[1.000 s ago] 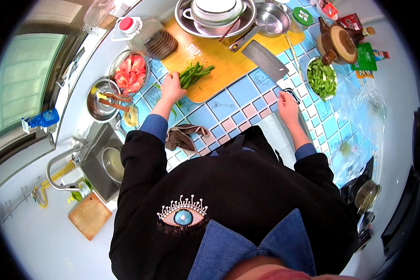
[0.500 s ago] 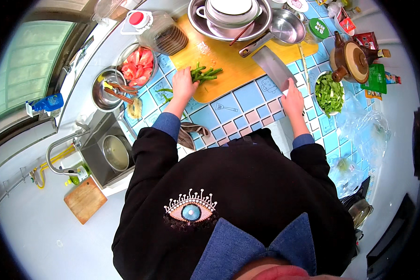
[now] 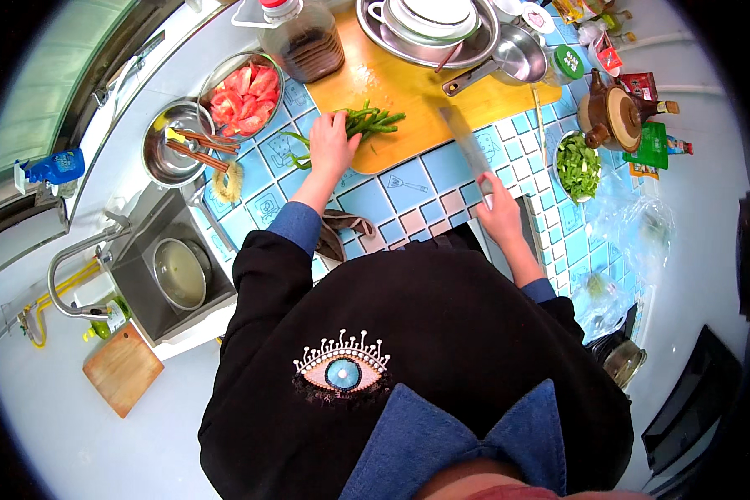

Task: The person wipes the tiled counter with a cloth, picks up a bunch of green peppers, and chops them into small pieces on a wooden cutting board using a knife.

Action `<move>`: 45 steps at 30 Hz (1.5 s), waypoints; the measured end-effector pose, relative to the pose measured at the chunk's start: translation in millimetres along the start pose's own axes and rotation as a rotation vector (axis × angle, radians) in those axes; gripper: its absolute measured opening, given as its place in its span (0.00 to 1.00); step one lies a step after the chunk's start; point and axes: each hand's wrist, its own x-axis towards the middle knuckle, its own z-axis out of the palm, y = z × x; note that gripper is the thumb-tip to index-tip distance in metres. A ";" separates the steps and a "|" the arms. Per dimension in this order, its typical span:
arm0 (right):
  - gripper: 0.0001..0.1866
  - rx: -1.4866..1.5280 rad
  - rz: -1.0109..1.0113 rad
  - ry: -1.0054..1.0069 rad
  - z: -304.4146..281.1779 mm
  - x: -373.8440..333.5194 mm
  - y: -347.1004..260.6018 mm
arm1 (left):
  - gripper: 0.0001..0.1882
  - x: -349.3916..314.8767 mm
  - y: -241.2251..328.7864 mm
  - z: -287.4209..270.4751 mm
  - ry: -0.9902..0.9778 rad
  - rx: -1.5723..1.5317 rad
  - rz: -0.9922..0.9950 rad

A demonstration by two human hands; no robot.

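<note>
Over the near left corner of the yellow cutting board point(image 3: 425, 129), the left hand point(image 3: 333, 143) has its fingers curled around a bunch of slim green pods point(image 3: 378, 122), whose ends fan out rightward across the wood. The right hand point(image 3: 500, 208), in front of the board's near edge, is wrapped around the handle of a cleaver point(image 3: 465, 143). Its blade points away across that edge, blurred and nearly edge-on to me, so I can't tell whether it touches the board. Cut tomatoes point(image 3: 243, 100) sit beyond the left edge, chopped greens point(image 3: 578, 167) beyond the right.
</note>
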 end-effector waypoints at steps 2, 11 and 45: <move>0.28 0.102 0.140 -0.195 -3.9 7.2 -33.4 | 0.24 -0.3 -3.3 -1.7 -0.003 0.027 -0.020; 0.23 0.271 0.223 -0.178 32.8 39.2 -63.6 | 0.20 -3.0 -23.9 -3.0 -0.045 -0.193 -0.053; 0.23 0.323 0.102 -0.204 32.4 52.9 -39.8 | 0.09 27.2 -19.9 -17.9 -0.239 -0.084 -0.035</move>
